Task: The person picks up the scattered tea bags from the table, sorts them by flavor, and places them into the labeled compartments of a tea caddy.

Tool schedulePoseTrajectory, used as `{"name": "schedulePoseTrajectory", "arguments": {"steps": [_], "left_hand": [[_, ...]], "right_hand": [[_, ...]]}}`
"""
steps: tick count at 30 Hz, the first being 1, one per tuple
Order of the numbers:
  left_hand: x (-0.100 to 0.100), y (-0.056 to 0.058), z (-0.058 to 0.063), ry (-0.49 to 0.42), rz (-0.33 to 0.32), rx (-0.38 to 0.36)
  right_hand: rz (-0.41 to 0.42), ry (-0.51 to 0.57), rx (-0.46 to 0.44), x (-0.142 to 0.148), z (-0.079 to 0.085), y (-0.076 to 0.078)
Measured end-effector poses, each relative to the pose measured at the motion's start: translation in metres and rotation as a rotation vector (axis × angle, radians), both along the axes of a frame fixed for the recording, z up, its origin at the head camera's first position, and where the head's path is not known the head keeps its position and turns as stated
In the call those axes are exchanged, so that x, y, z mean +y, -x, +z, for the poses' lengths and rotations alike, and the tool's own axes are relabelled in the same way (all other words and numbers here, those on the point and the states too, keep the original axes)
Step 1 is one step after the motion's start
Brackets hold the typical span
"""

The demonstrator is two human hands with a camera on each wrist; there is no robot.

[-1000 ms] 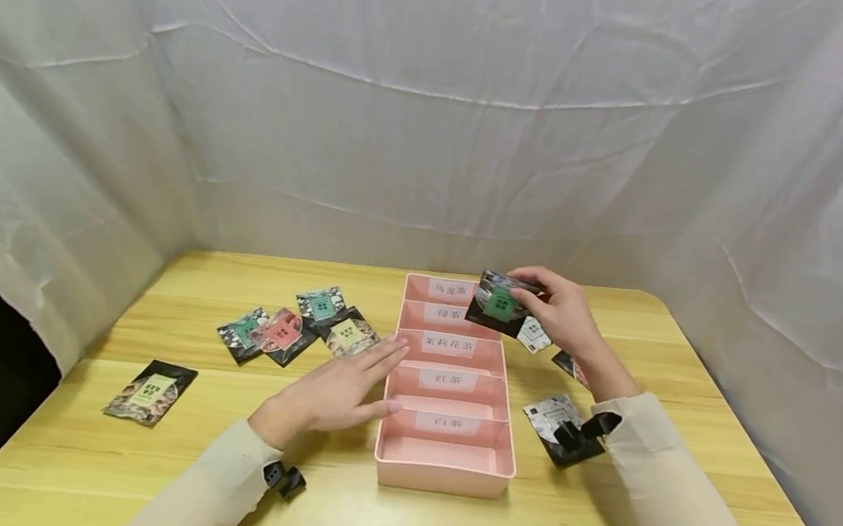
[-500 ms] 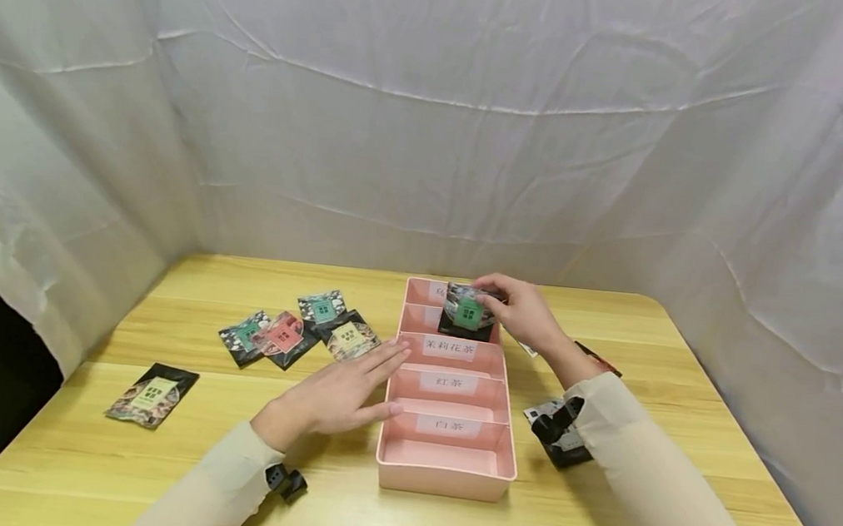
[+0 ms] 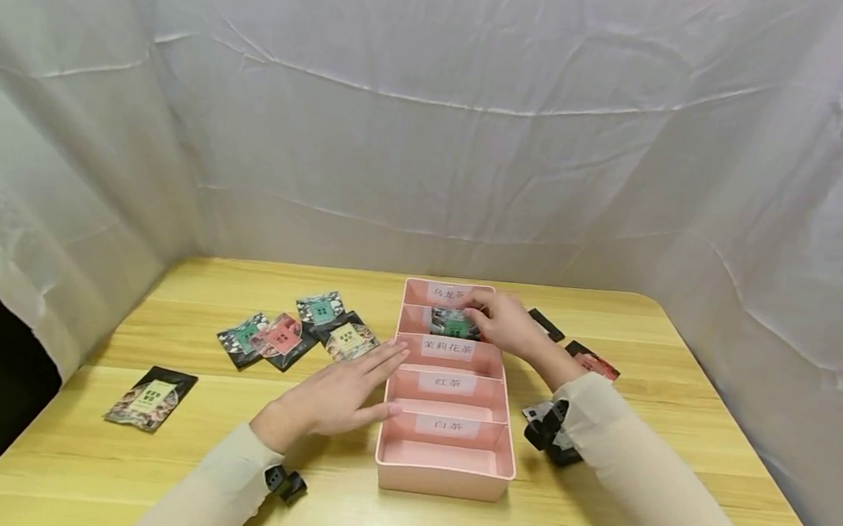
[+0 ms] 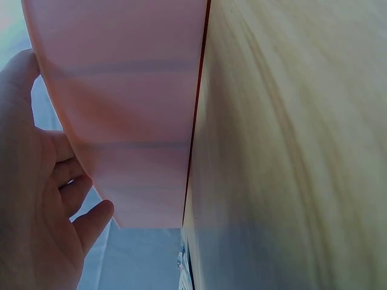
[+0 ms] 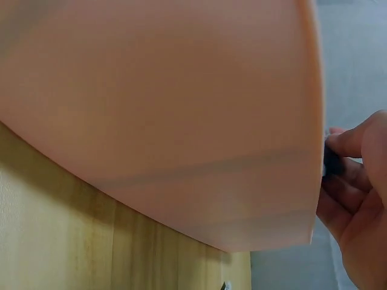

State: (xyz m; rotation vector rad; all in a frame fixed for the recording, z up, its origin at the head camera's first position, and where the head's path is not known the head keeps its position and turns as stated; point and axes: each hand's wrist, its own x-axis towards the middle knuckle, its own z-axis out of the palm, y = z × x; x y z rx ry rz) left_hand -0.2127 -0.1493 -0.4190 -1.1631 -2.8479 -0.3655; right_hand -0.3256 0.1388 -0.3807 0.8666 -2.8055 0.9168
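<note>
A long pink divided box point(image 3: 443, 482) stands on the table, each compartment labelled with Chinese writing. My right hand point(image 3: 509, 329) reaches over its far right side. Thumb and fingers pinch a black tea sachet point(image 3: 454, 324) with a green label, lowered partly into the second compartment from the back. In the right wrist view, only a dark bit of the sachet point(image 5: 332, 161) shows past the box wall. My left hand point(image 3: 338, 389) lies with straight fingers against the box's left rim; the left wrist view shows its fingertips right at that edge.
Left of the box lie several overlapping sachets, among them a red-labelled one point(image 3: 283, 336) and a yellow-labelled one point(image 3: 349, 338). Another yellow-labelled sachet point(image 3: 151, 398) lies alone further left. On the right are a red-labelled sachet point(image 3: 593, 362) and a pale-patterned one point(image 3: 563, 451) partly under my wrist.
My right hand has carried the green-labelled sachet left from beside the box and down into the second compartment from the back. My left hand has stayed at the rim.
</note>
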Motion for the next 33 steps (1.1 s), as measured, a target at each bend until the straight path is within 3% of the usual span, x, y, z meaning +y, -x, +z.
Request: {"name": "schedulePoseTrajectory", "arguments": {"steps": [7,18,27,33], "left_hand": [[0.001,-0.001,-0.003,0.002,0.002,0.007],[-0.001,0.000,-0.003,-0.006,-0.014,0.021],[-0.001,0.001,-0.004,-0.008,-0.019,0.030],[-0.001,0.001,-0.003,-0.010,-0.023,0.033]], "right_hand": [[-0.029,-0.135,0.067,0.003,0.004,-0.005],[-0.110,-0.033,0.038,0.032,0.012,-0.004],[-0.163,0.011,-0.007,0.067,0.001,0.012],[-0.142,-0.038,-0.029,0.087,-0.010,0.024]]}}
